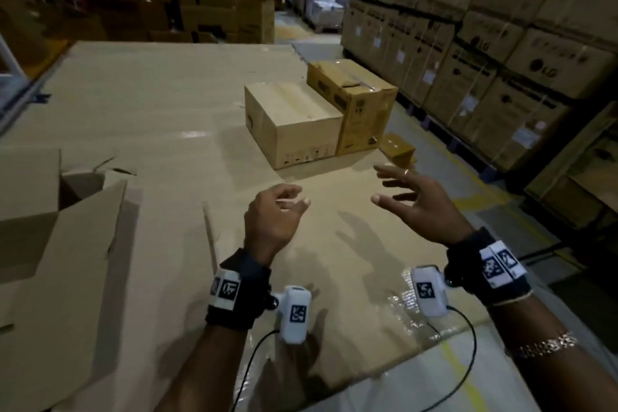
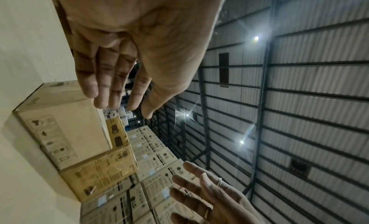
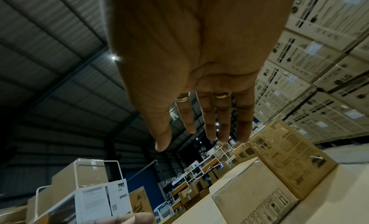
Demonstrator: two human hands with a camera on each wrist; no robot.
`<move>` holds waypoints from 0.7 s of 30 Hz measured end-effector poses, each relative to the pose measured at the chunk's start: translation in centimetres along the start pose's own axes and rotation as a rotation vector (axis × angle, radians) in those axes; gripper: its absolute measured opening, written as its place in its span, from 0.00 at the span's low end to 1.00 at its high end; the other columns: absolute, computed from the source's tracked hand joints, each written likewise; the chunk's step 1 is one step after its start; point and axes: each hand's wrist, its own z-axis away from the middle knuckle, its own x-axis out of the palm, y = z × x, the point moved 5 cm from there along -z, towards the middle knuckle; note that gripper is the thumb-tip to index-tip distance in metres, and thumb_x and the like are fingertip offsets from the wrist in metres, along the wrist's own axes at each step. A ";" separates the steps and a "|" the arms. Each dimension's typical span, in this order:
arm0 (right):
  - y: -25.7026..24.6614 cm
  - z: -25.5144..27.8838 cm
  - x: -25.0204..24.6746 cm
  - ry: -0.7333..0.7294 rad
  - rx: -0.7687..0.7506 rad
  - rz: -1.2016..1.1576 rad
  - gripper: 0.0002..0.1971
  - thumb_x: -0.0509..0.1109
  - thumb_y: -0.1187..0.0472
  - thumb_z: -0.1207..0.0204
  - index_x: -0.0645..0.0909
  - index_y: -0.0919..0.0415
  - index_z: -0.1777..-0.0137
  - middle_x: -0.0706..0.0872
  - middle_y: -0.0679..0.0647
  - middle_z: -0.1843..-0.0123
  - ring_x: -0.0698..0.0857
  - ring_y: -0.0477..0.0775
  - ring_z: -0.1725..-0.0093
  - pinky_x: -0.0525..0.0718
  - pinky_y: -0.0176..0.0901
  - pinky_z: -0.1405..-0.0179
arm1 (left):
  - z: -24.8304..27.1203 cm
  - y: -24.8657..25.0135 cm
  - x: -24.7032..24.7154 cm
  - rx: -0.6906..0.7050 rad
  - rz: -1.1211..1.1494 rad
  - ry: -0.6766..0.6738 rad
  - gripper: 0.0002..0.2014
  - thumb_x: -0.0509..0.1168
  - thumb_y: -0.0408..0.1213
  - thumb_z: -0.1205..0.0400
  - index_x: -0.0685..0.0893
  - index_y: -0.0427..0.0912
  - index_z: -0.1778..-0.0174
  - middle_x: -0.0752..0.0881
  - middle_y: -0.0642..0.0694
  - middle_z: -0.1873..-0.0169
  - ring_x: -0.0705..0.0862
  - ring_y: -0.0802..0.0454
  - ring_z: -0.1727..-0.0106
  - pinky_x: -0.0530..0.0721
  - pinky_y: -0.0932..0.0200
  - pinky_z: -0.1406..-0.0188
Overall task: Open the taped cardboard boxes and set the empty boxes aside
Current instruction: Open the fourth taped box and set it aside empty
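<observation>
A pale taped cardboard box [image 1: 294, 120] stands shut on the big cardboard-covered surface [image 1: 150, 104]. Against its right side is a taller, darker brown box [image 1: 359, 100] with a creased, taped top. Both my hands hover short of the pale box and hold nothing. My left hand [image 1: 294, 199] has loosely bent fingers. My right hand [image 1: 391, 186] is spread wide, with rings on its fingers. In the left wrist view, the left hand [image 2: 123, 91] hangs near the pale box [image 2: 66, 124]. In the right wrist view, the right hand [image 3: 199, 132] is above the same box [image 3: 249, 188].
An opened box [image 1: 50, 211] with raised flaps lies at my left. A small brown box [image 1: 398, 147] sits at the surface's right edge, behind my right hand. Tall stacks of printed cartons [image 1: 501, 43] on pallets line the right side beyond a narrow floor aisle.
</observation>
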 end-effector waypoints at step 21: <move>15.4 -25.7 3.0 -0.206 -0.072 -0.187 0.31 0.79 0.44 0.25 0.77 0.47 0.22 0.84 0.51 0.30 0.83 0.48 0.33 0.88 0.56 0.35 | -29.3 -6.0 11.3 -0.101 -0.758 -0.018 0.31 0.65 0.61 0.17 0.70 0.63 0.18 0.56 0.34 0.15 0.61 0.29 0.17 0.70 0.33 0.21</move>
